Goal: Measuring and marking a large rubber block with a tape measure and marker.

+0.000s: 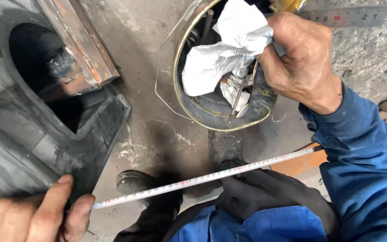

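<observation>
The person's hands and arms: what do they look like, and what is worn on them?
Both hands are bare, with no gloves. The right hand comes out of a long blue work sleeve of sturdy cloth, creased at the cuff. Only part of the left hand shows, at the lower edge, with grimy fingers; no sleeve is visible there.

— Are you seeing any packages, labels, signs or screens here?

— Only one thing that is coming close: a crumpled white paper wrapper with grey print [229,49] is sticking up out of the round metal bucket [193,105] at the top centre.

— Is anything touching it?

— The right hand [298,58] is gripping its upper right edge, and more crumpled white paper [234,92] is lying deeper inside, just below it.

— Any screens or signs?

— None are showing.
</observation>
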